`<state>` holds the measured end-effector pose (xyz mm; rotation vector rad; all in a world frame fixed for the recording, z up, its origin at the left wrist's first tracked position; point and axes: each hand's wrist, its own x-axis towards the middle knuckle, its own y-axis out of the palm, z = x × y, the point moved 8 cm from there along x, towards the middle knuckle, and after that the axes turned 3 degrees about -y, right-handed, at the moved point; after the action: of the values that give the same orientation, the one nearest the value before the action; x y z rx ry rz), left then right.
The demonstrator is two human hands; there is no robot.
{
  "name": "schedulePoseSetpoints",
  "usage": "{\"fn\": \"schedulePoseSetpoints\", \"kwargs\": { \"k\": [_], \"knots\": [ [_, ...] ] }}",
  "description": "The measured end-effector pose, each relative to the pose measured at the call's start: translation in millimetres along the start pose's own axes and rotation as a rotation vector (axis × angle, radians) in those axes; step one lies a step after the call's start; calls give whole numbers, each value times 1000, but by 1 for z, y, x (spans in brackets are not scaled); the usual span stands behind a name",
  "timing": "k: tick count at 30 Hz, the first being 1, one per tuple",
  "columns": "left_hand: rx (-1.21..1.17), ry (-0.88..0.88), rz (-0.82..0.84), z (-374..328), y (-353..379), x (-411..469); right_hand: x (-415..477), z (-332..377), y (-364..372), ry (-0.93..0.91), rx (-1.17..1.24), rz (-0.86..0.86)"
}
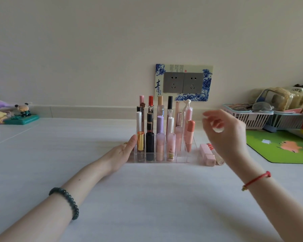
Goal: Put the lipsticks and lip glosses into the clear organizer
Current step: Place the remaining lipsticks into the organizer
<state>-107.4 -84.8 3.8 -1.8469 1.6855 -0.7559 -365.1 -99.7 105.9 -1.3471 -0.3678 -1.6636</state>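
The clear organizer (pixel 181 158) stands mid-table, filled with several upright lipsticks and lip glosses; its two front right cells look empty. My left hand (pixel 123 151) lies flat against the organizer's left side, fingers straight. My right hand (pixel 225 132) hovers above and to the right of the organizer, fingers loosely curled with nothing in them. Below that hand, a square pink lipstick (pixel 207 157) and a striped-cap lip gloss (pixel 217 156) lie on the table just right of the organizer. A peach lipstick (pixel 189 131) leans in a right-hand cell.
A white basket (pixel 247 117) of items sits at the back right, with a green mat (pixel 278 147) in front of it. Small figurines (pixel 23 110) stand at the far left. A double wall socket (pixel 183 82) is behind the organizer.
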Motion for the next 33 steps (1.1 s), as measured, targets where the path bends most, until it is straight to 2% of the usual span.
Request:
{"fn": "schedulePoseSetpoints", "kwargs": {
  "k": [2, 5, 7, 12, 16, 20, 25, 29, 33],
  "knots": [
    [-4, -3, -2, -1, 2, 0, 3, -21, -1, 69, -151, 115],
    [-32, 12, 1, -1, 3, 0, -9, -61, 19, 252, -343, 440],
    [-38, 20, -1, 0, 3, 1, -24, -73, 30, 348, -403, 596],
    [-11, 16, -1, -1, 2, 2, -38, -79, 42, 424, -461, 695],
    [-1, 13, -6, 2, 1, 4, -46, -78, 46, 478, -506, 697],
    [-5, 25, -15, 3, 1, 6, -47, -73, 49, 457, -564, 713],
    [13, 15, -15, 6, 1, 7, -42, -78, 45, 502, -473, 645],
    [2, -10, -15, 7, 1, 6, -21, -67, 24, 476, -278, 440],
    [-3, -40, -2, 7, 3, 4, -7, -56, 3, 510, 95, 170]
  ]
}}
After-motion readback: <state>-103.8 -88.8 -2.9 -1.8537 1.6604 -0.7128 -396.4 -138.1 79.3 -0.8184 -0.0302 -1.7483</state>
